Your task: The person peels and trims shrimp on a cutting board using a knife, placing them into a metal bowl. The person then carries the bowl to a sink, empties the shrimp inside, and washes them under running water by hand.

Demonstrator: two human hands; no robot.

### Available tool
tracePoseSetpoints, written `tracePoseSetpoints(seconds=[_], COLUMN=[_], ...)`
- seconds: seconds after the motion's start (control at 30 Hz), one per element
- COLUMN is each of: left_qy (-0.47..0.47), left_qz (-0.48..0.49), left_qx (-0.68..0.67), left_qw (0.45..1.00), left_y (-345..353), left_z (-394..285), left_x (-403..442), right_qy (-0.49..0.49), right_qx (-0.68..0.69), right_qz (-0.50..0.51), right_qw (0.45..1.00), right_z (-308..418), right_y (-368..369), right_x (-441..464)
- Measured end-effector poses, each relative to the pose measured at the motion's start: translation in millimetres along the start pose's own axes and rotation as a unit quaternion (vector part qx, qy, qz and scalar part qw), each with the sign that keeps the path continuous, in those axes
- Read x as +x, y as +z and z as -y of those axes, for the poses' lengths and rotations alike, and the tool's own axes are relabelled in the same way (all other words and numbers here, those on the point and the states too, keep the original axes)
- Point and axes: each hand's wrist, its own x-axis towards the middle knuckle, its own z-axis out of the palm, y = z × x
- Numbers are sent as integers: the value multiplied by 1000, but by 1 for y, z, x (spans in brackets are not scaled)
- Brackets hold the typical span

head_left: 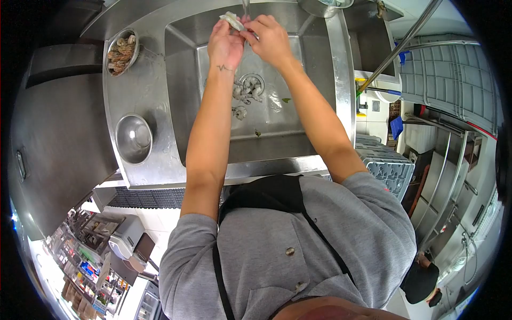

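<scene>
Over the far part of the steel sink [314,114], my left hand [226,47] holds a pale, whitish piece of food [232,21], which looks like a peeled shrimp. My right hand [265,38] is beside it, fingers pinched near the left fingers; what they grip is too small to tell. A thin stream of water [246,7] runs down at the fingers. Below the hands, several greyish shrimp-like pieces [248,88] lie around the drain, partly hidden by my left forearm.
On the left counter stand a bowl of brownish shrimp [122,52] and an empty metal bowl [134,138]. A metal container [326,6] sits at the sink's far right rim. Grey crates [385,165] are at the right. Another person [420,280] is at the lower right.
</scene>
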Motion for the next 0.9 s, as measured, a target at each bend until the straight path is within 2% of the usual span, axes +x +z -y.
tracePoseSetpoints(seconds=[0.07, 0.13, 0.2, 0.37, 0.53, 0.7, 0.8, 0.87, 0.9], left_qy=[-4, 2, -9, -14, -20, -26, -20, -13, -4], left_qz=[14, -39, -39, -77, -97, -83, -82, -84, -84], left_qx=[-18, -27, -52, -87, -100, -99, -84, -77, -68], left_qw=[1000, 999, 998, 993, 990, 991, 993, 993, 994], left_y=[1, 0, -3, 5, 14, 13, 9, 5, 7], left_z=[-1, 0, -3, -4, -8, -8, -8, -9, -10], left_x=[5, 9, 13, 11, 6, 7, 13, 15, 15], right_qy=[2, 4, 6, 37, 90, 125, 148, 238, 238], right_qx=[-28, -34, -40, 62, 95, 140, 215, 265, 265], right_qz=[-9, -10, -11, -27, 1, 32, 30, 70, 71], right_qw=[1000, 999, 999, 997, 991, 982, 965, 932, 932], right_z=[-1, 2, 3, 3, -4, -2, -2, 0, -3], right_y=[3, 3, 2, -2, -7, -9, -8, -14, -11], right_x=[-3, -4, -4, -2, -5, -5, -5, -4, -5])
